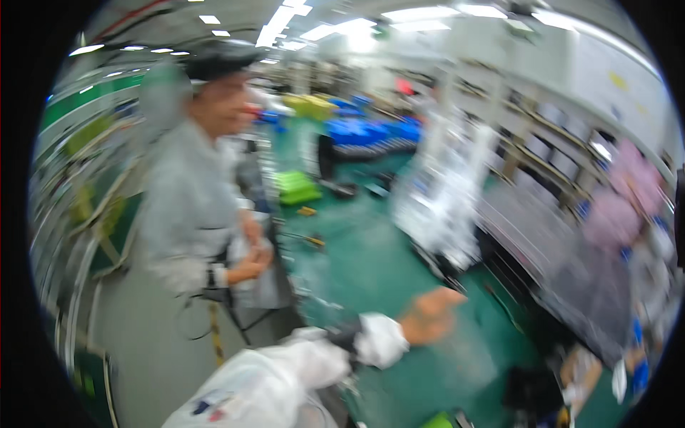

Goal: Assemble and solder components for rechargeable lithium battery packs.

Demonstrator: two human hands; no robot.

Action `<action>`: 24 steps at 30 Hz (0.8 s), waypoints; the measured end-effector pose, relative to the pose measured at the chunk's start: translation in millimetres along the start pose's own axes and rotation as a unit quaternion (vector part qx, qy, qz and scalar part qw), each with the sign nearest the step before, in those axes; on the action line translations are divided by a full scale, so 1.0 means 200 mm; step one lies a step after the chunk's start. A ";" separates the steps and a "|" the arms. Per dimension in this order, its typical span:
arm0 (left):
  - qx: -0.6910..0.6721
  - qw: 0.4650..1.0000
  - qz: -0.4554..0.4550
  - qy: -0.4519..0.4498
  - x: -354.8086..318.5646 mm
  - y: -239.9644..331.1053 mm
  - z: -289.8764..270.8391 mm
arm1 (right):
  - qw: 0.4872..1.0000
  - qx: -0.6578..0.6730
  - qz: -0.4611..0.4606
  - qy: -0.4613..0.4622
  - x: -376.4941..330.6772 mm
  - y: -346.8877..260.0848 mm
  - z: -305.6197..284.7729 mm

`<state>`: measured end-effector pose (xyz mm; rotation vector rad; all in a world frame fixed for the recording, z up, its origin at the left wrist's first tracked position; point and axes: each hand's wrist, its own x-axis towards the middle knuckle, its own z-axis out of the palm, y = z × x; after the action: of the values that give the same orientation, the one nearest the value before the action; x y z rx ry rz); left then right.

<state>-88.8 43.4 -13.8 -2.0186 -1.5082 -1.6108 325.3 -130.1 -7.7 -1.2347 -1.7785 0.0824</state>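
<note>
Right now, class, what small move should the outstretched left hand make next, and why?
Perhaps move the left hand slightly forward toward the clear plastic wrapping: it reaches over the green table, with the wrapping just beyond and nothing visibly held.

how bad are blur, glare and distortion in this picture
In the head view, strong blur smears the bare left hand and translucent white plastic wrapping; there too, white rectangular ceiling lights look blown out, and straight edges bow near the picture's rim.

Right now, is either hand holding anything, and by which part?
No held thing can be made out in the blurred left hand, so I can't be certain it's empty. The right hand is out of view; its hold can't be told.
</note>
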 end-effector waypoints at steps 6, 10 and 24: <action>0.108 0.977 0.108 -0.147 -0.01 0.00 -0.17 | 0.998 -0.021 0.063 0.002 0.02 -0.12 -0.10; 0.131 0.973 0.081 -0.173 -0.03 0.00 -0.13 | 0.997 -0.020 0.070 0.017 -0.05 -0.03 -0.12; 0.180 0.944 0.128 -0.246 -0.02 -0.09 -0.16 | 0.996 -0.046 0.061 0.037 -0.05 -0.02 -0.08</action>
<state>-123.4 29.4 -11.0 -2.3675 -1.4564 -0.6982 334.5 -147.8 -2.9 -1.3952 -1.6581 0.0263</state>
